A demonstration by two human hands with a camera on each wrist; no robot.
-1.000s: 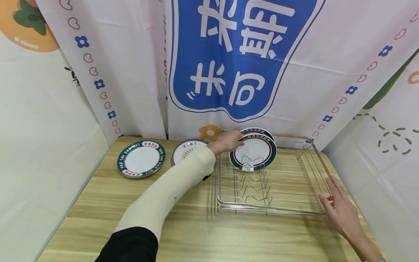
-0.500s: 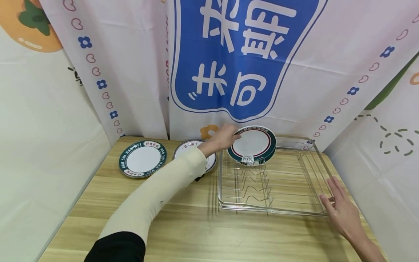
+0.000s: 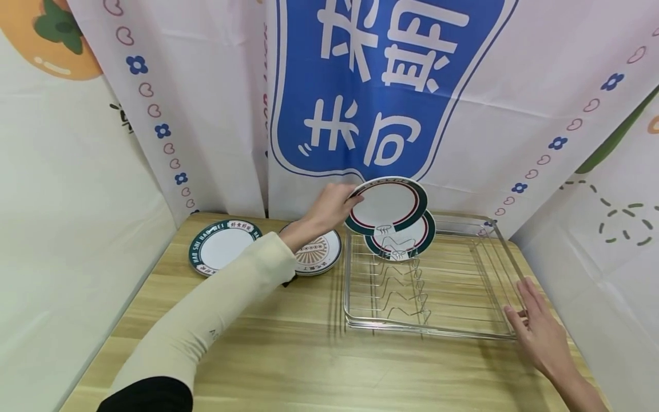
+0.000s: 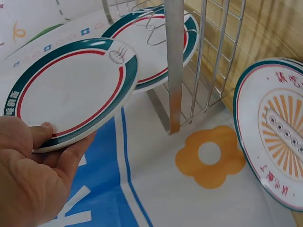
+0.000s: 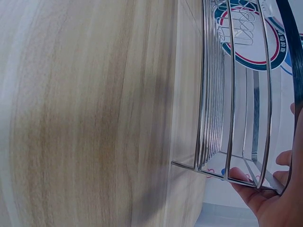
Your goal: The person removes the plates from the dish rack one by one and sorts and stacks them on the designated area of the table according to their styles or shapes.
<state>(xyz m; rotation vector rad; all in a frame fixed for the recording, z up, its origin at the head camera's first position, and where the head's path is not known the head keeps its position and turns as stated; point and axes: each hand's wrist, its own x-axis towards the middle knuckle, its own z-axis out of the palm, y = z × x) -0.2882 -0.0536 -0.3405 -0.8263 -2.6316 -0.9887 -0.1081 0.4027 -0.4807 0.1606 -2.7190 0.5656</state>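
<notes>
In the head view my left hand (image 3: 329, 207) pinches the left edge of a white plate (image 3: 387, 203) with a green rim and red ring. The left wrist view shows my thumb on this plate's face (image 4: 71, 92) and fingers beneath it. Partly covered by it, a matching plate (image 3: 421, 237) leans upright in the back of the wire dish rack (image 3: 437, 330). My right hand (image 3: 540, 337) holds the rack's right rim; in the right wrist view the thumb and fingers (image 5: 284, 158) lie on either side of the rim.
Left of the rack, a green-rimmed plate (image 3: 221, 249) and a small stack of patterned plates (image 3: 319, 254) lie on the wooden table (image 3: 319, 366), partly behind my left arm. A printed cloth (image 3: 226, 114) hangs right behind the rack.
My left hand has lifted the front plate up and left out of the rack, uncovering the lower part of the plate behind it. My right hand stays on the rim.
</notes>
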